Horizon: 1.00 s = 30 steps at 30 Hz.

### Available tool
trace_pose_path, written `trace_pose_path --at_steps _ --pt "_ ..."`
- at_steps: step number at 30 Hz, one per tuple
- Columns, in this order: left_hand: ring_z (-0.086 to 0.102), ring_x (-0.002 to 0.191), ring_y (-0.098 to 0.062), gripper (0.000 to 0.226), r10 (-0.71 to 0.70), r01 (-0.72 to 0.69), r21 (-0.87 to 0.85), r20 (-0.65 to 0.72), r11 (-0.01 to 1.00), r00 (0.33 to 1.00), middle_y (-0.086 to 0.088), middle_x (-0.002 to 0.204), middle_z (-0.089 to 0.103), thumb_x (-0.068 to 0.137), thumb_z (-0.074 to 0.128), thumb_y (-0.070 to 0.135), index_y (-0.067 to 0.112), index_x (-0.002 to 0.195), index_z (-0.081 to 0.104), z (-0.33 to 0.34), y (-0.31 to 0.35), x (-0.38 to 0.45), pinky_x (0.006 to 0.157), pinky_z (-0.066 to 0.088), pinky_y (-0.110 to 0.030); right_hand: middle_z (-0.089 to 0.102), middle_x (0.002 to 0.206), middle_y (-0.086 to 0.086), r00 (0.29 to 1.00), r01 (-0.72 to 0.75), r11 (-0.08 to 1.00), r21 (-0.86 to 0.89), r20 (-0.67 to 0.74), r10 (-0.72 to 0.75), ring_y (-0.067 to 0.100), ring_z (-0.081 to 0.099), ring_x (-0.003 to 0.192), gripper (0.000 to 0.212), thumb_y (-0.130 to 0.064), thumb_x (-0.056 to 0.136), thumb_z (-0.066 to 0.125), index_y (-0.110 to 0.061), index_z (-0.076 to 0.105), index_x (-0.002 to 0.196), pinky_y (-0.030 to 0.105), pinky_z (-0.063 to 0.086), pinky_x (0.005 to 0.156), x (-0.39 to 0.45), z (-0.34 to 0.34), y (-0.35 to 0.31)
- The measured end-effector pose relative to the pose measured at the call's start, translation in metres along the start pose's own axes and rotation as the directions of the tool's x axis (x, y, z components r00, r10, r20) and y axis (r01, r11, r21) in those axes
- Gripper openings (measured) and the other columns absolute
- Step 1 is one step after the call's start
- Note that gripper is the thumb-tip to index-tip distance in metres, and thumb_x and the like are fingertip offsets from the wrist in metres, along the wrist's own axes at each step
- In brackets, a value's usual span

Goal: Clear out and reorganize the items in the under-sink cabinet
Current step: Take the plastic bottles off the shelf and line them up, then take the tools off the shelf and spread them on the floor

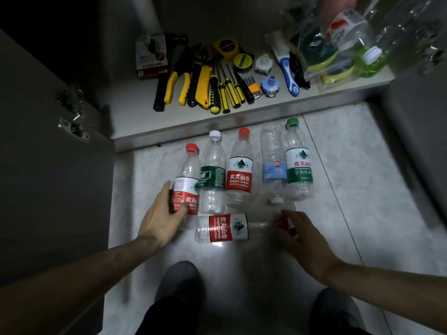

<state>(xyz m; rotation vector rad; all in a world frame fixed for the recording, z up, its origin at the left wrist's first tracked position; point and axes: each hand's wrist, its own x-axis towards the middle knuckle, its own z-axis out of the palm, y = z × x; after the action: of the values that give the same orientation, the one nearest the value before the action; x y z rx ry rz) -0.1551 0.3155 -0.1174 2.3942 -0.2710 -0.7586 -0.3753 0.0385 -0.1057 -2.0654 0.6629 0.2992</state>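
Several empty plastic bottles lie on the tiled floor in front of the open cabinet. My left hand (162, 213) grips the leftmost red-label bottle (187, 187). Beside it lie a green-label bottle with a white cap (212, 177), a red-label bottle (239, 175), a blue-label bottle (274, 165) turned cap-down, and a green-capped bottle (298, 163). A sixth red-label bottle (225, 228) lies crosswise nearer me. My right hand (302, 235) is at its red cap end, fingers curled around the cap.
On the cabinet floor (135, 112) lie yellow-and-black tools (205, 85), a tape measure (226, 48), a blue-handled brush (287, 73) and bagged sponges and bottles (338, 44). The open cabinet door (53, 165) stands on the left. My feet are at the bottom edge.
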Motion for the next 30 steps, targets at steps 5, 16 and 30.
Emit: trace_pose_path --at_steps 5,16,30 --pt "0.063 0.105 -0.017 0.036 0.049 -0.044 0.039 -0.132 0.998 0.99 0.006 0.125 0.06 0.097 0.05 0.044 0.034 0.132 0.048 -0.002 0.012 0.01 0.086 0.054 -0.039 0.053 0.114 -0.026 0.988 0.122 0.992 -0.012 -0.09 -0.123 -0.002 0.059 0.092 0.031 -0.032 0.098 0.059 -0.049 0.046 0.121 0.011 0.045 0.068 0.001 -0.009 -0.009" --pt "0.062 0.074 -0.014 0.011 0.153 -0.212 -0.037 -0.576 0.977 0.803 0.011 0.078 0.065 0.091 0.049 0.034 0.03 0.086 0.058 -0.071 0.091 0.093 0.066 0.051 -0.037 0.064 0.101 -0.01 0.893 0.391 0.921 0.007 -0.246 -0.377 0.009 0.063 0.084 0.021 -0.025 0.104 0.045 -0.025 0.061 0.118 0.036 0.058 0.072 0.159 -0.05 -0.166" --pt "0.055 0.123 -0.031 0.044 -0.042 -0.004 -0.083 -0.546 0.997 0.837 -0.01 0.131 0.059 0.096 0.054 0.041 0.015 0.132 0.053 -0.138 0.144 0.24 0.099 0.049 -0.05 0.064 0.092 -0.007 0.912 0.23 0.888 -0.398 -0.232 -0.34 0.019 0.062 0.088 0.022 -0.05 0.086 0.064 -0.029 0.063 0.096 0.034 0.049 0.064 0.28 -0.072 -0.24"
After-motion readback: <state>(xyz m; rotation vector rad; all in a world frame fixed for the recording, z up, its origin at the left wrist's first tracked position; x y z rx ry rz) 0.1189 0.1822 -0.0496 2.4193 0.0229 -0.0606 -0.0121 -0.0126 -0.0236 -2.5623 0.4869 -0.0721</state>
